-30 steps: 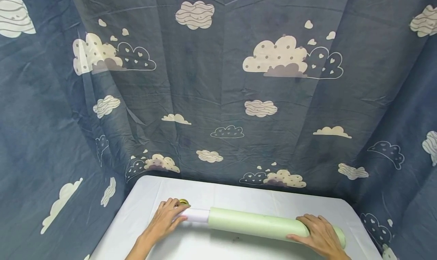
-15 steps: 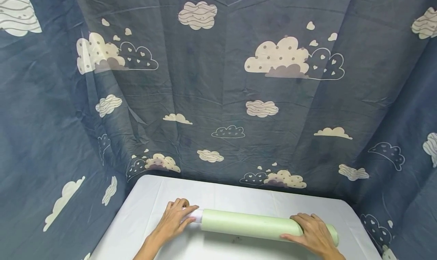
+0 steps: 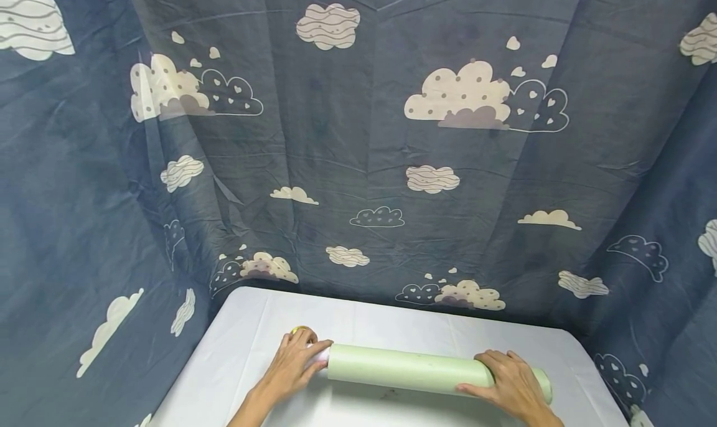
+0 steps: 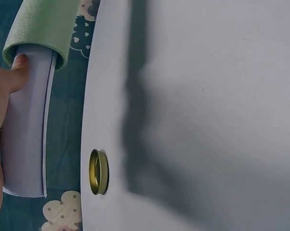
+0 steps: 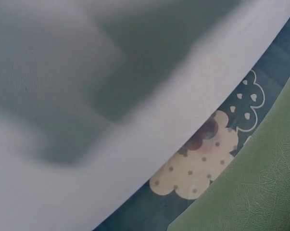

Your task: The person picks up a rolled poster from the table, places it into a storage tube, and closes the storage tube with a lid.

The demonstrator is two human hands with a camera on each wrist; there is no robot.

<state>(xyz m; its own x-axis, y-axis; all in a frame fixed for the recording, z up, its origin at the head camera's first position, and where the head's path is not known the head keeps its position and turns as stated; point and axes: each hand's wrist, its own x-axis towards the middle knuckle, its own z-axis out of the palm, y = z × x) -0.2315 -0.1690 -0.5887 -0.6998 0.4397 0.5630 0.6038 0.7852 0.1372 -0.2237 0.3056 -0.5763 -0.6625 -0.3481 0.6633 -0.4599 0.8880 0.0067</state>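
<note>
A long light green tube [image 3: 403, 368] with a finely creased surface lies crosswise above the white table in the head view. My right hand [image 3: 510, 383] grips it near its right end, fingers over the top and thumb along the near side. Out of its left end comes a white rolled sheet [image 4: 29, 125], whose lengthwise edge shows in the left wrist view. My left hand [image 3: 294, 365] holds this roll close to the tube's mouth, thumb [image 4: 20, 67] pressed on it. In the right wrist view only the green tube [image 5: 250, 192] shows at the lower right.
A shallow gold metal lid [image 4: 99, 172] sits on the white tabletop [image 3: 358, 318], just beyond my left hand. Dark blue cloth [image 3: 336, 134] printed with pale clouds hangs behind the table and along both sides.
My left hand has moved right with the white roll, and my right hand has moved left with the green tube. Much less of the roll shows between hand and tube.
</note>
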